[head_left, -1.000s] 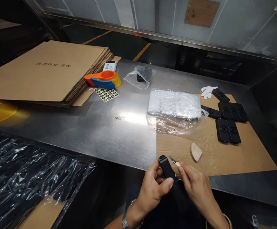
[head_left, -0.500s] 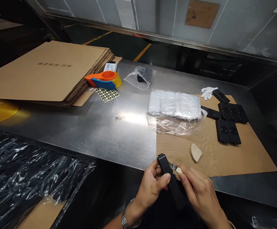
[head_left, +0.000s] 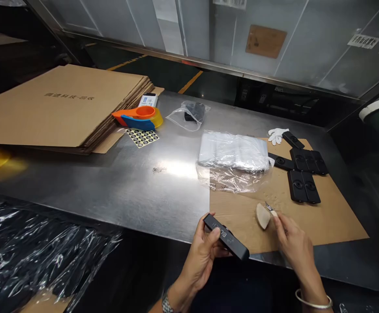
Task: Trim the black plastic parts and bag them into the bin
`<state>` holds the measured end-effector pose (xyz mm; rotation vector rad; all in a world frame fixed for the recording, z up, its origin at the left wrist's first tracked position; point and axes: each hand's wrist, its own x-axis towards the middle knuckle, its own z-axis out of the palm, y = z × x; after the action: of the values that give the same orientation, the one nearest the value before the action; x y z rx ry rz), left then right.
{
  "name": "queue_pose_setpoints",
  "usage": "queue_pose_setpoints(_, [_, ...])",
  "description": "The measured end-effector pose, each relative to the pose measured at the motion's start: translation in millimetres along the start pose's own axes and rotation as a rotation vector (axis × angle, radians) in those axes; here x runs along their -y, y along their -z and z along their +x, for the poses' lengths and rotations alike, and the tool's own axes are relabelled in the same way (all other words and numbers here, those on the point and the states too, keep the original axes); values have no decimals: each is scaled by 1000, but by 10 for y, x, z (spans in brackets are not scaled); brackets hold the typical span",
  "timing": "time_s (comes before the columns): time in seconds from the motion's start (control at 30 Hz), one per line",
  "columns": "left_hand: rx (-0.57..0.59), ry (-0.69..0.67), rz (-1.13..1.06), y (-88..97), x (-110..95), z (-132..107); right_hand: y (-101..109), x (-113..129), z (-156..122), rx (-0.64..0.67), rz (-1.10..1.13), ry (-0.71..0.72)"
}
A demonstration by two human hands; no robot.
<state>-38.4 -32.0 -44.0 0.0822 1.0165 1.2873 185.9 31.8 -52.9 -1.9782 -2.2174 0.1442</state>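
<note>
Nearest, at the lower left below the desk edge, lies crumpled clear plastic wrap (head_left: 29, 252) over dark goods. The left hand (head_left: 205, 254) is clenched around a black part (head_left: 226, 237), a flat oblong piece with faint lettering. It is held tilted just over the near edge of the desk (head_left: 127, 191). The right hand (head_left: 290, 243) is apart from the left one, its fingers pinched on a small knife (head_left: 270, 209). The knife's tip rests just beside a tan wedge (head_left: 261, 216), and I cannot tell whether it touches it.

The wedge lies on a cardboard sheet (head_left: 323, 217) that covers the right part of the steel desk. Farther along that sheet sit more black plates (head_left: 303, 187), some in a pair side by side, others grouped behind them. Left of these, a stack of clear bags (head_left: 231, 152) overlaps the sheet's far left corner. A white glove (head_left: 277, 134) lies at the sheet's far edge.

Toward the far left of the desk are a sticker sheet (head_left: 142, 137) with dark round labels and an orange and blue tape dispenser (head_left: 137, 118). Near them is a small clear pouch (head_left: 191, 114) with something dark inside. A pile of flattened cartons (head_left: 62, 102) fills the far left, with a little white box (head_left: 148, 100) beside it.
</note>
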Motion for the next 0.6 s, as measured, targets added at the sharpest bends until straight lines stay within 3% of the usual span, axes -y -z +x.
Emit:
queue_pose_setpoints(0.13, [-198, 164, -238, -86, 15, 117, -203, -429, 215, -113, -240, -80])
queue_pose_setpoints(0.23, [-261, 253, -351, -164, -8, 146, -233, -451, 318, -193, -269, -57])
queue_pose_setpoints(0.3, [-283, 292, -407, -204, -32, 127, -183, -313, 380, -261, -234, 2])
queue_pose_setpoints(0.37, [-297, 347, -451, -224, -37, 97, -102, -86, 469, -292, -110, 155])
queue_pose_setpoints(0.47, [-296, 443, -487, -211, 13, 73, -15, 328, 696, -235, 45, 386])
queue_pose_setpoints(0.6, [-136, 573, -538, -145, 140, 94, -91, 811, 1086, -135, -2, 437])
